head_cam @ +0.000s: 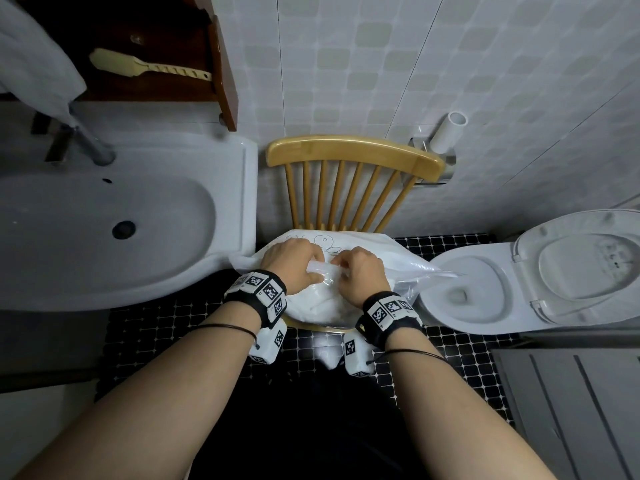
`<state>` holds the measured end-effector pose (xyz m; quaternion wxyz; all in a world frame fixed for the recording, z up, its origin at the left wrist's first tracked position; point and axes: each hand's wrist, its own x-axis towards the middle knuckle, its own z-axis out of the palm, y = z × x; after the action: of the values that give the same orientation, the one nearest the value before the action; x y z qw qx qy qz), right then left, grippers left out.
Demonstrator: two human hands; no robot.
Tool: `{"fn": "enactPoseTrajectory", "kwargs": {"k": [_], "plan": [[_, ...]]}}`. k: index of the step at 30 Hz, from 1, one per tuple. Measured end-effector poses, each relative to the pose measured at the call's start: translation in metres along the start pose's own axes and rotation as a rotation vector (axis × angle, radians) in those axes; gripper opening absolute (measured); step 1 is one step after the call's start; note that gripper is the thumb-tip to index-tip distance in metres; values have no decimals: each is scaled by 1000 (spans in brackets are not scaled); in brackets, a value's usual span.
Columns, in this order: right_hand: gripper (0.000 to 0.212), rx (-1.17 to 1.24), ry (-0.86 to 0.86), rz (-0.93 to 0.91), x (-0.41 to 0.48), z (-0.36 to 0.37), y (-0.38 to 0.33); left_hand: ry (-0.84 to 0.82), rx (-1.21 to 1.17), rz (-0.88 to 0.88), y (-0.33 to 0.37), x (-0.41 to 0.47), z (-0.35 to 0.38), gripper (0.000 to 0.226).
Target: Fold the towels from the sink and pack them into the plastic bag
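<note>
Beside the white ceramic sink (239, 202), a clear plastic bag (412, 263) of white towels (322, 303) lies left-to-right across the wooden chair (353, 150); left hand (291, 261) and right hand (363, 275) pinch its strip with curled fingers (313, 252).

Our left hand (289, 263) and right hand (362, 275) pinch the plastic bag (412, 268) on the chair (353, 150), with white towels (322, 303) inside. The sink (104, 220) sits at nine o'clock and the toilet (485, 289) at three.

A light wooden chair (353, 150) with a curved spindle back stands on a floor (156, 323) of small black tiles. On its seat lies a clear plastic bag (410, 265) holding white towels (318, 304). The bag covers nearly the whole seat, leaving only the front rim showing.
</note>
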<state>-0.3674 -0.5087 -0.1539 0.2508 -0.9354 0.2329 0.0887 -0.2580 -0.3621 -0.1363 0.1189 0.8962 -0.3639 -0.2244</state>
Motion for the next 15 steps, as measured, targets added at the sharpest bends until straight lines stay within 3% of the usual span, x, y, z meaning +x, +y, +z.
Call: {"fn": "enactPoseTrajectory", "kwargs": {"k": [6, 9, 15], "plan": [[22, -196, -13, 71, 3, -11, 5, -42, 60, -43, 6, 5, -8, 10], [29, -148, -16, 43, 4, -15, 3, -14, 156, 10, 15, 5, -14, 23], [20, -72, -83, 67, 10, -14, 14, -44, 98, -18, 14, 11, -12, 13]]}}
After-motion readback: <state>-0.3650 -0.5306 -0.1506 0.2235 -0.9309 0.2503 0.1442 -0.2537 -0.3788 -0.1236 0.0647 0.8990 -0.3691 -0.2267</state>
